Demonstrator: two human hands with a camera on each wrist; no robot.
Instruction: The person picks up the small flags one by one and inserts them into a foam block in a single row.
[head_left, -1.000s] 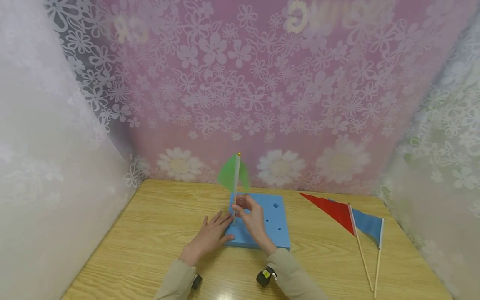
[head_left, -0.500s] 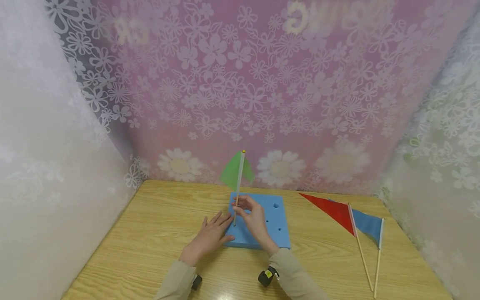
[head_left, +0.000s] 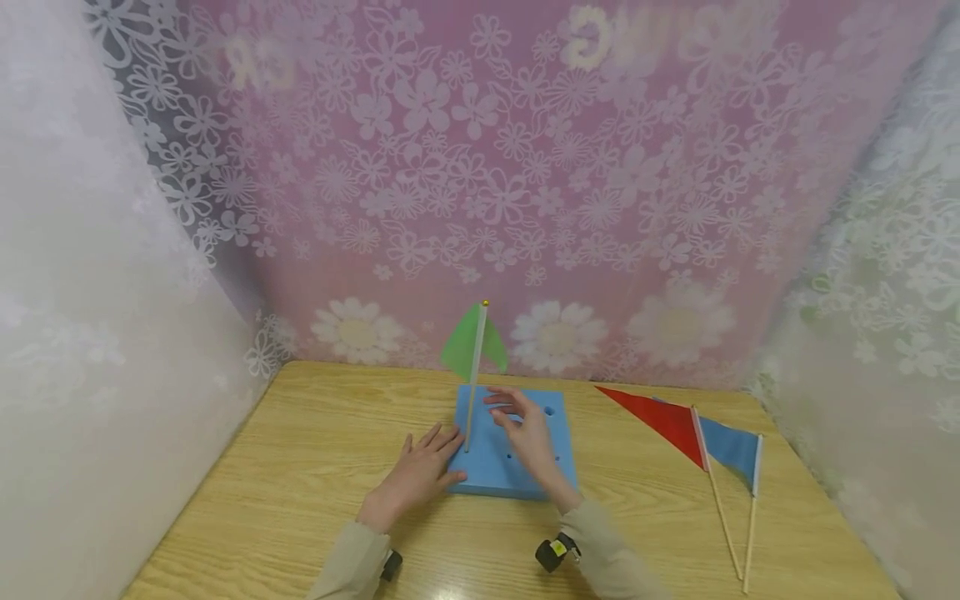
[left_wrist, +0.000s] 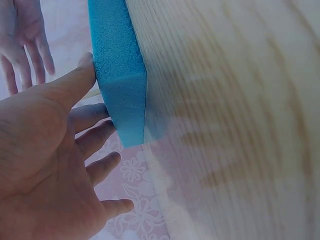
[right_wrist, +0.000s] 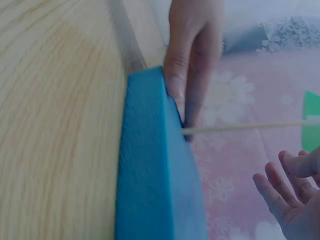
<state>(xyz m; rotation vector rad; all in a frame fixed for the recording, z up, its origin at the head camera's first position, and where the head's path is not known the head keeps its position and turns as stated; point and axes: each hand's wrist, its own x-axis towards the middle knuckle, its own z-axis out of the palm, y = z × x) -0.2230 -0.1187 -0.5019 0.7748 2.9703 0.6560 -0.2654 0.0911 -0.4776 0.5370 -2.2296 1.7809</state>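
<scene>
A green flag (head_left: 465,346) on a thin wooden stick stands in a hole near the left side of a blue foam block (head_left: 487,475), leaning slightly right. My left hand (head_left: 417,473) rests on the block's left edge, thumb and fingertips touching its top; in the left wrist view the fingers (left_wrist: 95,137) are spread along its corner. Over the block, right of the stick, hovers my right hand (head_left: 528,433), fingers loosely bent and holding nothing. The right wrist view has that hand (right_wrist: 295,195) apart from the stick (right_wrist: 245,127), whose foot meets the foam.
On the right of the wooden table (head_left: 637,517) lie a red pennant (head_left: 667,423) and a blue flag (head_left: 731,450), their sticks nearly crossing toward the front. Several holes, one larger hole (head_left: 549,411) among them, open in the block's top. A flowered curtain (head_left: 480,208) hangs behind.
My right hand has let go of the green flag's stick and moved right, away from it. The flag tilted a little right and now stands unheld. My left hand has stayed put.
</scene>
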